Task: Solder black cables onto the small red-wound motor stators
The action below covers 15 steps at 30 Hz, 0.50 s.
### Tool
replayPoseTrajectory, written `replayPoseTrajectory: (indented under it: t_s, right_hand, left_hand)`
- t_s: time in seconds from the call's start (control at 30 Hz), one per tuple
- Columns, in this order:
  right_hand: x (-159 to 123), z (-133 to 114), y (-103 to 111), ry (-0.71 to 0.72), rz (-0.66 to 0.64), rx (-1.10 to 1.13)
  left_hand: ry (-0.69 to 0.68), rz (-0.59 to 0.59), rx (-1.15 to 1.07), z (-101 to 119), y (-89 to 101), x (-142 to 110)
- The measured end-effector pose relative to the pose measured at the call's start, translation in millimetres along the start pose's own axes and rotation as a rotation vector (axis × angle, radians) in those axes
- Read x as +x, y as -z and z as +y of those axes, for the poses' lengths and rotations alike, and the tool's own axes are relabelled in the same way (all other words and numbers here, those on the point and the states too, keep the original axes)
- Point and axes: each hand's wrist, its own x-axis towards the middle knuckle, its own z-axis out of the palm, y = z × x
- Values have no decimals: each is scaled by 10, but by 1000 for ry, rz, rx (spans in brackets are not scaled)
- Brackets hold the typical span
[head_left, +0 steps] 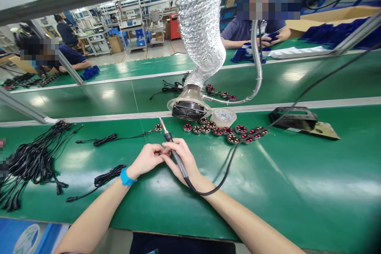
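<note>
My right hand [188, 160] holds a soldering iron [179, 163] like a pen, its tip pointing up and away from me. My left hand [146, 161], below a blue wristband [127, 177], is pinched on a small round motor coil [169, 153], mostly hidden by the fingers. Fingertips of both hands meet at this piece. A bundled black cable [108, 175] lies beside my left wrist. Farther off, another cable [107, 139] runs to a motor coil [158, 127]. Several loose motor coils [217, 131] with red and black windings are grouped to the right.
A fume extractor fan [190, 111] hangs from a silver duct [202, 20] beyond my hands. Near it are a round tub [224, 117] and a metal iron stand [303, 121]. Black cables [35, 162] are heaped at left. The iron's cord [232, 158] crosses my right forearm. Co-workers sit opposite.
</note>
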Motion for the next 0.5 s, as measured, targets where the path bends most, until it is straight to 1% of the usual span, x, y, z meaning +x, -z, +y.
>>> replayPoseTrajectory:
  t_s: [0.1, 0.27, 0.4, 0.5]
  right_hand:
    - [-1, 26, -8, -57, 22, 7]
    - [25, 45, 8, -170, 32, 28]
    - [40, 45, 17, -189, 31, 18]
    - [43, 53, 13, -191, 35, 4]
  left_hand:
    - [-2, 0, 71, -21, 1, -8]
    - [-6, 30, 103, -28, 58, -3]
    - [-41, 22, 152, 18, 116, 1]
    - [-58, 13, 140, 46, 130, -4]
